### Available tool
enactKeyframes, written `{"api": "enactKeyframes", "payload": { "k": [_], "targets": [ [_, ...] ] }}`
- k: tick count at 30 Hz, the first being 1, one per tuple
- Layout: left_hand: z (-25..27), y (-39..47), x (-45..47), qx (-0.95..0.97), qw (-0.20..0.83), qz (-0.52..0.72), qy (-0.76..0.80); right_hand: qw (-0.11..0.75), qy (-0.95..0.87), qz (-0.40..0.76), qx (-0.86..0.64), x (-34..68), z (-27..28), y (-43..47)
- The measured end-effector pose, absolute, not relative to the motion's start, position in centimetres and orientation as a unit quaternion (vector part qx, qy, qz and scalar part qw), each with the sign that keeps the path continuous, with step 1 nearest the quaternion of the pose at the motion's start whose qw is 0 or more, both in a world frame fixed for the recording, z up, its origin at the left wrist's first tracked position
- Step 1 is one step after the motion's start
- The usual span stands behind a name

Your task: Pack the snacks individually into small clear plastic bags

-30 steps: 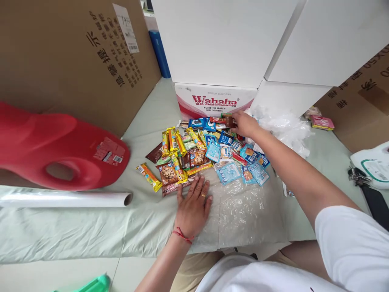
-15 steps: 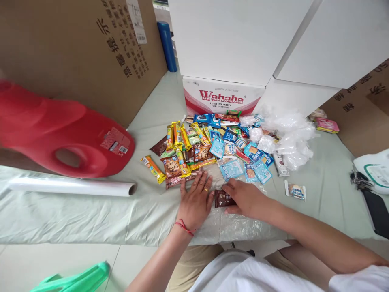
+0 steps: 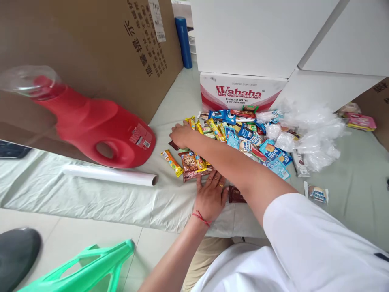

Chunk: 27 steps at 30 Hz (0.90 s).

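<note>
My left hand (image 3: 210, 198) lies flat on the table cover with its fingers spread, their tips by the near edge of a pile of wrapped snacks. My right hand (image 3: 182, 135) reaches across to the pile's left end, fingers bent down over a dark brown snack packet (image 3: 173, 144) that is mostly hidden. Close to it are yellow-wrapped bars (image 3: 216, 130), a chocolate-chip cookie packet (image 3: 189, 161) and an orange-yellow bar (image 3: 172, 163) lying apart. Another dark brown packet (image 3: 236, 195) rests just right of my left hand, partly behind my right forearm.
A red jug (image 3: 121, 109) and a white plastic roll (image 3: 109, 174) lie to the left. Behind the pile stands a Wahaha carton (image 3: 240, 91) under white boxes. Crumpled clear plastic (image 3: 319, 129) and a single cookie packet (image 3: 316, 192) are at right. A green stool (image 3: 100, 263) is below.
My right hand has let go of the dark brown packet beside my left hand and moved up and left to the pile's left end. The view has shifted left. My left hand stays flat.
</note>
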State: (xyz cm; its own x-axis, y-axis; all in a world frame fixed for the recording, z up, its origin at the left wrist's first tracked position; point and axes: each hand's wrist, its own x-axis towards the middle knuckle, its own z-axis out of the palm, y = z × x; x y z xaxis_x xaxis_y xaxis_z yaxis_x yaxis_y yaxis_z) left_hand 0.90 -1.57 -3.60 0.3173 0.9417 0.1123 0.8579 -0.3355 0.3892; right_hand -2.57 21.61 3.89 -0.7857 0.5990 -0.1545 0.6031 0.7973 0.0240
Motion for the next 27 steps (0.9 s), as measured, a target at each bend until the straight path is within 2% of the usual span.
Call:
{"api": "enactKeyframes", "payload": {
  "k": [2,4,8,10,12,17,23,27],
  "targets": [
    [-3.6,-1.5,0.9,0.800,0.138,0.168,0.559,0.062,0.946,-0.006,0.318,-2.0,3.4,21.4],
    [-3.5,-1.5,0.9,0.800,0.139,0.172,0.557,0.000,0.947,-0.018,0.319,-0.4,3.9,20.9],
    [-3.4,-1.5,0.9,0.803,0.134,0.173,0.554,-0.247,0.891,-0.102,0.366,5.5,7.2,18.2],
    [-3.5,-1.5,0.9,0.804,0.134,0.171,0.554,-0.305,0.864,-0.154,0.370,9.9,9.0,15.9],
    [-3.6,-1.5,0.9,0.804,0.135,0.171,0.554,-0.287,0.851,-0.207,0.387,14.9,10.2,12.9],
    [-3.7,-1.5,1.0,0.808,0.117,0.176,0.549,-0.140,0.848,-0.278,0.429,23.3,8.6,4.2],
    [-3.8,-1.4,1.3,0.812,0.081,0.153,0.558,0.032,0.855,-0.203,0.477,22.5,3.4,-0.7],
    [-3.9,-1.4,1.4,0.810,0.075,0.144,0.564,0.064,0.850,-0.160,0.498,22.4,2.7,-1.2]
  ]
}}
